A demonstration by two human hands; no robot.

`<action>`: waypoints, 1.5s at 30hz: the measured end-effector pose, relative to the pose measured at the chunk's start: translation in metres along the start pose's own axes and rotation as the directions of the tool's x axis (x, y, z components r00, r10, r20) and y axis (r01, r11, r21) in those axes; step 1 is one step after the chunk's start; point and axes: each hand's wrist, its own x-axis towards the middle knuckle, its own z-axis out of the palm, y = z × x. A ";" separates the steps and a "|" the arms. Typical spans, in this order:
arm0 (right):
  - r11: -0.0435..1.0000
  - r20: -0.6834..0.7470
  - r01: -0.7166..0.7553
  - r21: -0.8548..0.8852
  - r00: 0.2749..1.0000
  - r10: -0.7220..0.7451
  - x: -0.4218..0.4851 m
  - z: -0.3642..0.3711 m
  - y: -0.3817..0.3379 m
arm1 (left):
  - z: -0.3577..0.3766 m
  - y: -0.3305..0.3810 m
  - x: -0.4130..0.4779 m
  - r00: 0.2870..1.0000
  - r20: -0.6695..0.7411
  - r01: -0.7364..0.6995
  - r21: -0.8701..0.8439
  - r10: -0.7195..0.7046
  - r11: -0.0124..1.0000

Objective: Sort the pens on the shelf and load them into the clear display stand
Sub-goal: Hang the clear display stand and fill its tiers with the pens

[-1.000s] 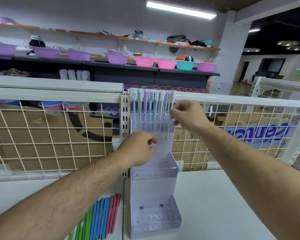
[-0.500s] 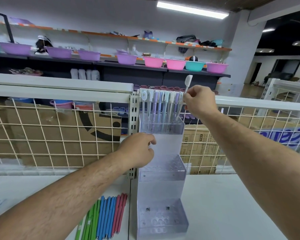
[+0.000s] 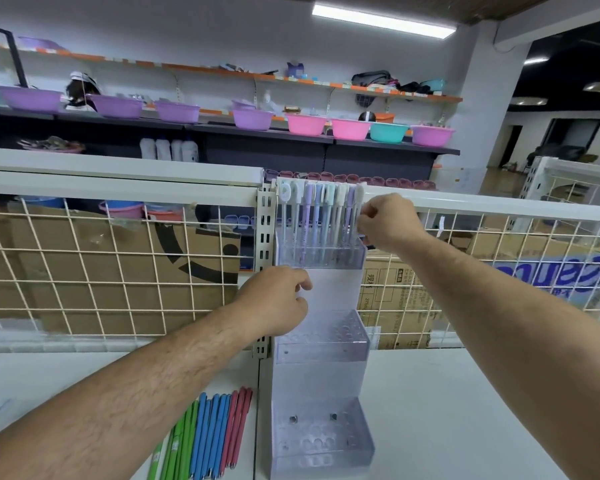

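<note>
A clear three-tier display stand (image 3: 321,375) stands upright on the white shelf against the wire back. Its top tier holds several pastel pens (image 3: 317,216) with white, lilac and pale blue caps. My left hand (image 3: 274,299) grips the stand's left edge just under the top tier. My right hand (image 3: 385,221) pinches the rightmost white-capped pen (image 3: 359,197), which stands in the top tier's right end. The middle and bottom tiers hold no pens. Green, blue and red pens (image 3: 205,434) lie side by side on the shelf at the stand's lower left.
A white wire grid panel (image 3: 118,268) backs the shelf, with cardboard boxes behind it. A slotted metal upright (image 3: 264,237) rises just left of the stand. The white shelf surface (image 3: 447,410) extends right of the stand. Coloured bowls line a far wall shelf.
My right hand raised a white-capped pen above the row, then brought it down into the right end of the top tier. My left hand stayed on the stand.
</note>
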 end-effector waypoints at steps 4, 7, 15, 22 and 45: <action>1.000 0.013 -0.001 -0.028 1.000 0.002 0.000 0.004 0.005 | 0.000 0.000 0.000 1.000 0.001 -0.002 0.016 0.002 1.000; 0.997 -0.001 -0.002 -0.078 1.000 0.002 0.002 0.005 0.005 | 0.000 -0.001 0.001 1.000 -0.005 0.004 0.013 -0.004 1.000; 0.993 0.036 -0.012 -0.121 0.999 0.016 -0.028 0.008 0.008 | 0.003 -0.004 0.004 1.000 0.007 -0.008 -0.016 0.008 1.000; 0.966 0.281 -0.002 -0.257 0.957 0.077 -0.077 0.010 0.004 | 0.015 -0.005 0.000 0.996 0.020 -0.090 -0.035 0.091 0.995; 0.985 0.450 0.158 -0.075 0.887 -0.108 -0.178 0.098 -0.068 | -0.025 -0.073 -0.137 0.991 -0.010 0.134 0.001 -0.134 0.991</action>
